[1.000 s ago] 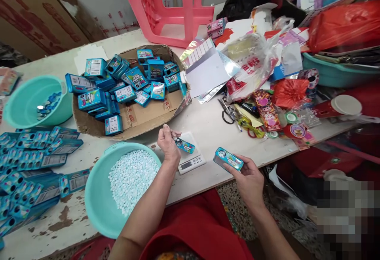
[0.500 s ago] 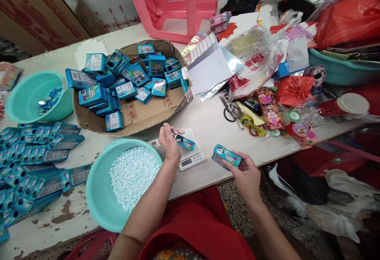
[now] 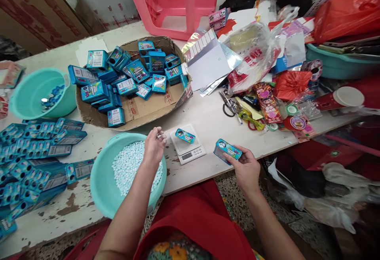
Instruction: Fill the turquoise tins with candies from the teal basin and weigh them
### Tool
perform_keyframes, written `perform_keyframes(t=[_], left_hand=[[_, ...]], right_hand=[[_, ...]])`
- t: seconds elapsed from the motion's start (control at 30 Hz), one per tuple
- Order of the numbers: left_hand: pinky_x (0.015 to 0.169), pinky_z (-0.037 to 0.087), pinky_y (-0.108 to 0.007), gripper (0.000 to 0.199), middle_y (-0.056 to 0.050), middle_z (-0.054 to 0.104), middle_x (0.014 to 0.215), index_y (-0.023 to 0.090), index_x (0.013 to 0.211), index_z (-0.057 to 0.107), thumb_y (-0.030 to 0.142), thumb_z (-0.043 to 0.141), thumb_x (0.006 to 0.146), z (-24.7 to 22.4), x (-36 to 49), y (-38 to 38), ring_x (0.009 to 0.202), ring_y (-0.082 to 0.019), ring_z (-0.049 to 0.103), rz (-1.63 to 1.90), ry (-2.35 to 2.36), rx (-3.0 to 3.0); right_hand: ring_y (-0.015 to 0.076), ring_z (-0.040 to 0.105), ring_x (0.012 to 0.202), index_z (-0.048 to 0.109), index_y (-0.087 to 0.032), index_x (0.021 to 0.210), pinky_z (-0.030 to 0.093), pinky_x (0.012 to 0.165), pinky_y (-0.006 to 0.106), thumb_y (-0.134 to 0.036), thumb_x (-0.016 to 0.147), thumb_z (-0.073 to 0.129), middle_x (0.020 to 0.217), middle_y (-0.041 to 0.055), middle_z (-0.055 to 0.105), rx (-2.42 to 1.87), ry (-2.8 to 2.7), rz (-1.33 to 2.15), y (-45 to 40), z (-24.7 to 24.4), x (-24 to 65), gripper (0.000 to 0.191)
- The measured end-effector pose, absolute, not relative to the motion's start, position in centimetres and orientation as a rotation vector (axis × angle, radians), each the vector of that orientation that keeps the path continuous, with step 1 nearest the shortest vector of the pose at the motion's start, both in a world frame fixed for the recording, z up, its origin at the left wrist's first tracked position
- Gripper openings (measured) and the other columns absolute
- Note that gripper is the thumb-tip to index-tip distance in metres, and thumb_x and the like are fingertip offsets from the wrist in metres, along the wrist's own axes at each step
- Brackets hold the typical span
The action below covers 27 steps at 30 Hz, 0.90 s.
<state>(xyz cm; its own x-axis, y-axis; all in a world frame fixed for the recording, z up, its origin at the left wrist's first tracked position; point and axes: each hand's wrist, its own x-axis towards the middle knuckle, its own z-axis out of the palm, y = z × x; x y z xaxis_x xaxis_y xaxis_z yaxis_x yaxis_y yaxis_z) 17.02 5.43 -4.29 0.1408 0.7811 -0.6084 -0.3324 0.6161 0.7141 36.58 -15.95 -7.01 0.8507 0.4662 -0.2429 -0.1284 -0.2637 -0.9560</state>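
Observation:
My left hand (image 3: 154, 145) is over the right rim of a turquoise basin (image 3: 102, 177) of small pale candies (image 3: 127, 165). Its fingers are curled around several of the candies. To its right, a blue tin (image 3: 185, 136) lies on a white digital scale (image 3: 190, 152). My right hand (image 3: 245, 167) grips another blue tin (image 3: 227, 151) by its right end, above the table's front edge. A round opening shows in the top of each tin.
Behind the basin is a cardboard tray (image 3: 139, 121) of blue tins. Rows of blue tins (image 3: 38, 149) and a second basin (image 3: 22, 101) stand left. Scissors (image 3: 228, 107), packets and bags clutter the right; a pink stool (image 3: 190, 18) is at the back.
My left hand has moved left, from beside the scale to above the basin. The tin on the scale is now fully uncovered. My right hand still holds its tin.

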Motion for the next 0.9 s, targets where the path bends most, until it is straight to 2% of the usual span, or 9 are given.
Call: perform_keyframes(t=[0.13, 0.27, 0.37, 0.53, 0.63, 0.7, 0.77, 0.83, 0.9], left_hand=[[0.039, 0.032, -0.017, 0.019, -0.001, 0.058, 0.063, 0.013, 0.079, 0.061, 0.022, 0.07, 0.065, -4.5, 13.7, 5.0, 0.047, -0.008, 0.05, 0.537, 1.165, 0.817], [0.04, 0.033, -0.018, 0.015, 0.001, 0.057, 0.052, 0.014, 0.073, 0.063, 0.013, 0.071, 0.06, -4.3, 13.0, 5.7, 0.041, -0.009, 0.048, 0.371, 1.171, 1.103], [0.042, 0.036, -0.018, 0.012, 0.001, 0.056, 0.049, 0.015, 0.074, 0.064, 0.014, 0.069, 0.063, -3.6, 14.1, 6.7, 0.04, -0.01, 0.048, 0.311, 1.15, 1.268], [0.043, 0.034, -0.018, 0.003, 0.0, 0.056, 0.057, 0.017, 0.069, 0.064, 0.019, 0.066, 0.067, -2.9, 16.6, 7.5, 0.046, -0.01, 0.047, 0.28, 1.064, 1.428], [0.043, 0.028, -0.018, 0.013, 0.002, 0.05, 0.053, 0.017, 0.064, 0.064, 0.028, 0.067, 0.07, -2.8, 17.2, 7.2, 0.045, -0.009, 0.04, 0.304, 1.016, 1.442], [0.044, 0.024, -0.019, 0.013, 0.003, 0.046, 0.049, 0.019, 0.065, 0.065, 0.03, 0.07, 0.069, -2.9, 17.3, 6.7, 0.045, -0.01, 0.036, 0.31, 0.999, 1.485], [0.046, 0.02, -0.019, 0.012, 0.004, 0.046, 0.048, 0.022, 0.071, 0.068, 0.026, 0.076, 0.063, -3.5, 17.3, 6.1, 0.046, -0.011, 0.036, 0.322, 1.002, 1.553], [0.048, 0.016, -0.019, 0.023, 0.003, 0.047, 0.05, 0.024, 0.076, 0.069, 0.02, 0.08, 0.057, -4.4, 17.3, 5.6, 0.047, -0.012, 0.038, 0.344, 1.026, 1.61], [0.049, 0.013, -0.019, 0.023, 0.002, 0.046, 0.052, 0.023, 0.073, 0.067, 0.015, 0.081, 0.056, -5.4, 17.3, 5.4, 0.049, -0.012, 0.039, 0.384, 1.036, 1.628]], right_hand=[[0.0205, 0.063, 0.079, 0.062, -0.017, 0.099, 0.052, 0.075, 0.04, -0.038, 0.053, 0.082, 0.089, 0.007, 0.067, -1.76, -0.254, 0.552, -16.1, -7.2, 36.4, 0.055], [0.0208, 0.063, 0.079, 0.062, -0.017, 0.1, 0.053, 0.074, 0.04, -0.039, 0.052, 0.082, 0.089, 0.007, 0.067, -1.758, -0.243, 0.561, -16.2, -7.5, 36.0, 0.056], [0.0205, 0.063, 0.08, 0.062, -0.017, 0.101, 0.052, 0.076, 0.04, -0.036, 0.053, 0.082, 0.091, 0.0067, 0.067, -1.742, -0.233, 0.586, -16.3, -7.6, 35.9, 0.056], [0.0208, 0.062, 0.081, 0.062, -0.016, 0.102, 0.052, 0.075, 0.039, -0.038, 0.053, 0.082, 0.09, 0.0072, 0.067, -1.747, -0.227, 0.584, -16.6, -7.8, 36.0, 0.057], [0.021, 0.062, 0.081, 0.061, -0.016, 0.102, 0.052, 0.073, 0.038, -0.038, 0.053, 0.082, 0.091, 0.0073, 0.067, -1.751, -0.215, 0.583, -16.8, -7.8, 36.2, 0.058], [0.0209, 0.062, 0.081, 0.061, -0.016, 0.101, 0.052, 0.072, 0.038, -0.038, 0.053, 0.081, 0.09, 0.007, 0.067, -1.758, -0.207, 0.586, -16.7, -7.8, 36.3, 0.056], [0.0207, 0.062, 0.08, 0.061, -0.017, 0.1, 0.052, 0.072, 0.037, -0.038, 0.053, 0.082, 0.088, 0.0062, 0.067, -1.763, -0.206, 0.593, -16.5, -7.6, 36.3, 0.055], [0.0202, 0.062, 0.079, 0.061, -0.017, 0.099, 0.052, 0.073, 0.037, -0.038, 0.054, 0.082, 0.087, 0.0053, 0.067, -1.768, -0.22, 0.604, -15.9, -7.4, 36.1, 0.054], [0.0196, 0.061, 0.079, 0.061, -0.017, 0.099, 0.051, 0.075, 0.038, -0.038, 0.055, 0.081, 0.087, 0.0046, 0.066, -1.774, -0.257, 0.632, -15.1, -7.3, 35.8, 0.052]])
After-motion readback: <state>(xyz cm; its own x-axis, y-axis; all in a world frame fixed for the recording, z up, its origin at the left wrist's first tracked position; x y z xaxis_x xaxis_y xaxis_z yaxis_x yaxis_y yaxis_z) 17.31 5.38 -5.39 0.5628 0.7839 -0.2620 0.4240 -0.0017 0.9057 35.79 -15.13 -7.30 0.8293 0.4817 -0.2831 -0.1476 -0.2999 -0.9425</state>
